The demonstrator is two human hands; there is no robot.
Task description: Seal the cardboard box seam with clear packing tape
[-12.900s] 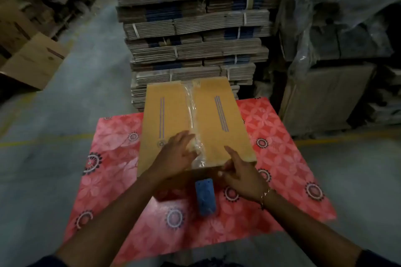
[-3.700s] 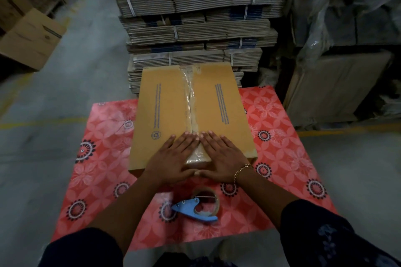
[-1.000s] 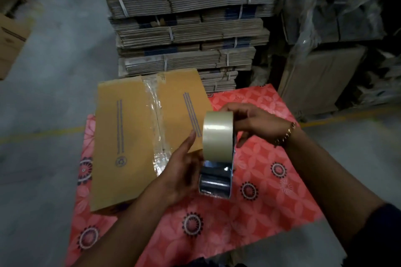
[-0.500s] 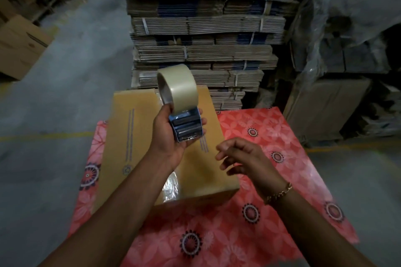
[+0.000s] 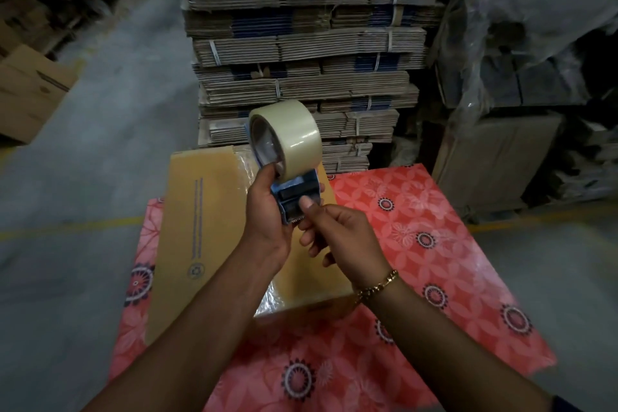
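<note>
Tape dispenser [image 5: 294, 191] in left hand [image 5: 266, 224]

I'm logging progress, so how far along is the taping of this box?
Done: clear tape already runs along the box seam. In hand: left hand holds the tape dispenser above it, right hand picks at the tape end. Left: any further strip.

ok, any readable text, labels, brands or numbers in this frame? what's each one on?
Nothing can be read as words or numbers.
Cardboard box, left flap: a line of blue print runs lengthwise, too small and blurred to read.
Same flap, near end: a round blue mark, possibly a recycling symbol, no legible lettering.
Box on the floor at far left: dark printed line, blurred.
Tape dispenser and tape roll: no visible label.
</note>
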